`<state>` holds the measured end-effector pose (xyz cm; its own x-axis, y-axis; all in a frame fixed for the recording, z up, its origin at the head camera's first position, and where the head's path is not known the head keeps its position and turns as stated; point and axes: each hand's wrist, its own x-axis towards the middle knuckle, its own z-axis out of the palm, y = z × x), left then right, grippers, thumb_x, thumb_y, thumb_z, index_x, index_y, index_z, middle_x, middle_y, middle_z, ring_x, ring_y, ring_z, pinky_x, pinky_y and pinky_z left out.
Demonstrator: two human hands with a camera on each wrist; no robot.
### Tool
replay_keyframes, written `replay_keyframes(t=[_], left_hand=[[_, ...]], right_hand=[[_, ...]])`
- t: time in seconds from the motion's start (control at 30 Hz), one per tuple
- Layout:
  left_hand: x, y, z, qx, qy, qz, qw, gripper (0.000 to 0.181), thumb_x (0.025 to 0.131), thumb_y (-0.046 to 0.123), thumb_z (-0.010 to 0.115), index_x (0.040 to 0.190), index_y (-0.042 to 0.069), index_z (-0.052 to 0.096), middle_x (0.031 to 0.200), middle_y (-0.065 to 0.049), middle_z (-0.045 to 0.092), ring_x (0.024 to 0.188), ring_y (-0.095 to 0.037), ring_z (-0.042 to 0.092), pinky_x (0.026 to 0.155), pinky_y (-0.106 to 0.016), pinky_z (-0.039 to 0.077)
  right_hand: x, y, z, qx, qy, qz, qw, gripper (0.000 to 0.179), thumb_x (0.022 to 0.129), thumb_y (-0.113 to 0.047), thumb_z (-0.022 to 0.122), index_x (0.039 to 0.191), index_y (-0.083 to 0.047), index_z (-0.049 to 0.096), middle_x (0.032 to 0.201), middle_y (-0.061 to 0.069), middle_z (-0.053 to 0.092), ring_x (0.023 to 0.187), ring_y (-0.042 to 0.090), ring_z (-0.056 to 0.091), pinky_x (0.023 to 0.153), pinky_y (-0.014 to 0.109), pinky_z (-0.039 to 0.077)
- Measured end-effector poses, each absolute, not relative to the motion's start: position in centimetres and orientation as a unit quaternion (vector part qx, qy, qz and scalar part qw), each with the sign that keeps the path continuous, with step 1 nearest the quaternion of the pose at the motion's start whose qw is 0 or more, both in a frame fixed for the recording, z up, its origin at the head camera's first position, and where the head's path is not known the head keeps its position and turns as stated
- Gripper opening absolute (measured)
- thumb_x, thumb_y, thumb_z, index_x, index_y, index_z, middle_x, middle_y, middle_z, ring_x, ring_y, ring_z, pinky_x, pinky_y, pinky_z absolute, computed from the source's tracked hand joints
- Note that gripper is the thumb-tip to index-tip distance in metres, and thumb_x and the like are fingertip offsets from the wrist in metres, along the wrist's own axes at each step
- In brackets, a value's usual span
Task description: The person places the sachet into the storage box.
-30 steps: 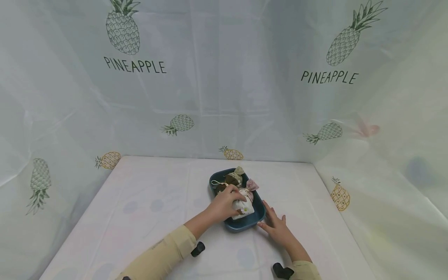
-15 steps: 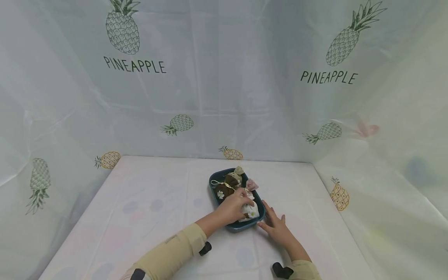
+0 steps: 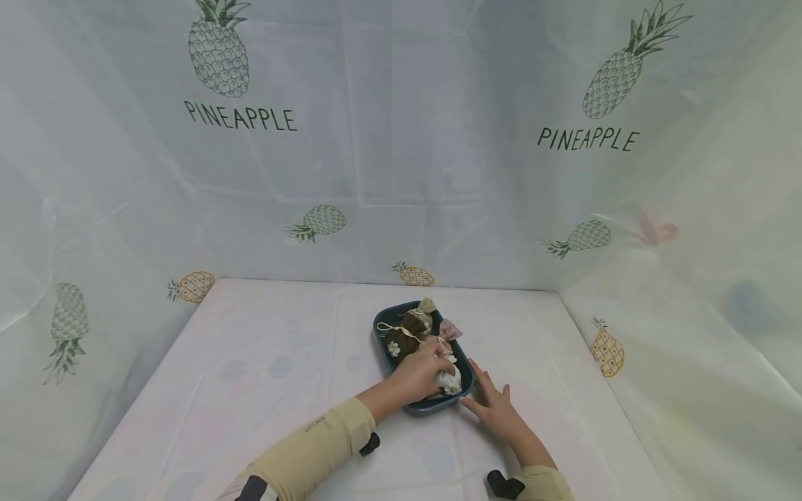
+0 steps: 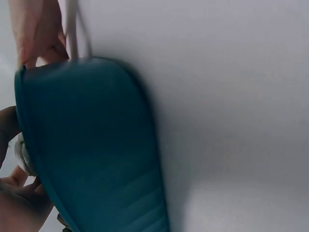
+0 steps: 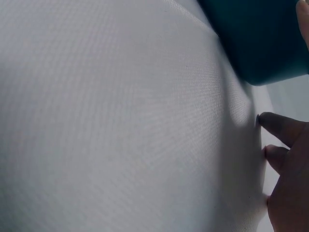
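Note:
A dark teal tray (image 3: 385,347) sits on the white table and holds several small tied cloth pouches. My left hand (image 3: 421,372) reaches into the tray's near end and grips a white flowered pouch (image 3: 451,381). A brown pouch with a daisy (image 3: 397,344) lies beside it, and a pink one (image 3: 448,328) at the right rim. My right hand (image 3: 495,407) lies flat on the table with straight fingers against the tray's near right corner. The left wrist view shows the tray's outer wall (image 4: 91,150); the right wrist view shows the tray corner (image 5: 256,38) and my fingertips (image 5: 277,126).
White plastic sheeting printed with pineapples (image 3: 219,52) walls the table on the back and both sides. The white tablecloth (image 3: 269,376) stretches left of the tray to the table's left edge.
My left hand has dragged the white flowered pouch toward the tray's near right corner, uncovering the brown daisy pouch. The right hand has stayed put.

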<state>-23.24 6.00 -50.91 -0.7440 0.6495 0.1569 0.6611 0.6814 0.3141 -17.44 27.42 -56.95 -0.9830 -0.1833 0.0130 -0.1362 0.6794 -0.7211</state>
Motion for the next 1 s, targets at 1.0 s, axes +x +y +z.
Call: replay_keyframes(t=[1.0], left_hand=[[-23.0,3.0,-49.6,-0.336,-0.926,-0.173,0.013,0.058,0.075,0.037,0.085,0.127,0.024,0.063,0.135,-0.001,0.052,0.124,-0.019,0.051,0.099,-0.035,0.045]], right_hand=[[-17.5,27.4,-57.2,-0.085,0.919,-0.384,0.038,0.082,0.092,-0.046,0.064,0.157,-0.026,0.019,0.156,0.011,0.027,0.142,0.044,0.018,0.103,0.071,-0.012]])
